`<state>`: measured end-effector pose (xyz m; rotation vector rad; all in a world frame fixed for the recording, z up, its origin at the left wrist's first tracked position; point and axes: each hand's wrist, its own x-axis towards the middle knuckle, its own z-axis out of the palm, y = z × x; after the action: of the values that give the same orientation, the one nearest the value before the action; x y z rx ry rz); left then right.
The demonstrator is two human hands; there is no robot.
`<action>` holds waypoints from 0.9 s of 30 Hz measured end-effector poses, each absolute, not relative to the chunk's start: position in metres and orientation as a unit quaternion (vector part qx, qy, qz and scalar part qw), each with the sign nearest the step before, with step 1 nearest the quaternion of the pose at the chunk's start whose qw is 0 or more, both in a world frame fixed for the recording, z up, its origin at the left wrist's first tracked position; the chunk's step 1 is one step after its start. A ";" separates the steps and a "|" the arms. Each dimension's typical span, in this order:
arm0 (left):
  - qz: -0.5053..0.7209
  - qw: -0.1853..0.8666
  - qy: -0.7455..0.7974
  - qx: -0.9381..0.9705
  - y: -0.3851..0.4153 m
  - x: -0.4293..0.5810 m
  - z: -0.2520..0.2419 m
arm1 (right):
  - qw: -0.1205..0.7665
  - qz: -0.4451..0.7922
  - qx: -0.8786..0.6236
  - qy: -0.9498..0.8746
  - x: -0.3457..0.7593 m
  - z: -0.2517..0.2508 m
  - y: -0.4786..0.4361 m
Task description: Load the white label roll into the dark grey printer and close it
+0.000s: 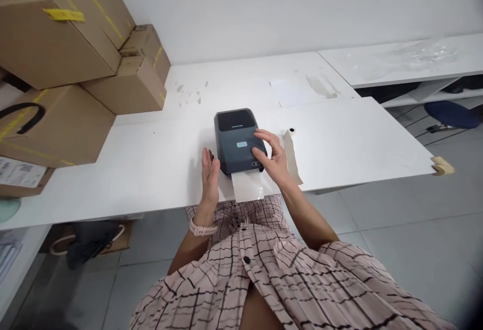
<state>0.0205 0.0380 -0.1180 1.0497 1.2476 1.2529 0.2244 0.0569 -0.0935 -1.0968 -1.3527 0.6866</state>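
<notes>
A dark grey label printer (237,141) sits on the white table near its front edge. From its front slot a strip of blank white label paper (248,186) sticks out toward me, reaching the table edge. My right hand (272,156) is at the printer's right side, its fingers spread and bent over the lid's edge, with nothing held. My left hand (210,174) stands on edge beside the printer's left front corner, fingers stretched out, holding nothing. Right of the printer lies a small paper roll (291,133) with a beige strip (292,161) unrolled toward me.
Cardboard boxes (56,38) with yellow tape are stacked at the left. A white sheet (289,92) and a torn backing scrap (321,87) lie at the back. Clear plastic (426,53) rests on the right table. A blue stool (452,114) stands below it.
</notes>
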 end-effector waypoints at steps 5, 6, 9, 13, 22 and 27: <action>0.504 0.567 0.512 0.404 0.044 0.035 -0.114 | 0.559 0.550 -0.480 -0.393 0.219 -0.123 0.055; 0.506 0.574 0.507 0.396 0.044 0.036 -0.115 | 0.550 0.574 -0.477 -0.376 0.219 -0.124 0.054; 0.515 0.565 0.512 0.392 0.042 0.035 -0.122 | 0.537 0.591 -0.481 -0.363 0.220 -0.123 0.049; 0.533 0.529 0.504 0.427 0.040 0.036 -0.131 | 0.531 0.567 -0.490 -0.395 0.220 -0.127 0.044; 0.544 0.418 0.569 0.453 0.018 0.039 -0.140 | 0.533 0.523 -0.491 -0.448 0.222 -0.139 0.049; 0.479 0.480 0.615 0.403 -0.018 0.045 -0.139 | 0.554 0.519 -0.490 -0.429 0.217 -0.139 0.047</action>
<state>0.0448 -0.0176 -0.1390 0.9826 1.4998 1.1679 0.2173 0.0472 -0.1394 -1.1582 -1.0139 1.2262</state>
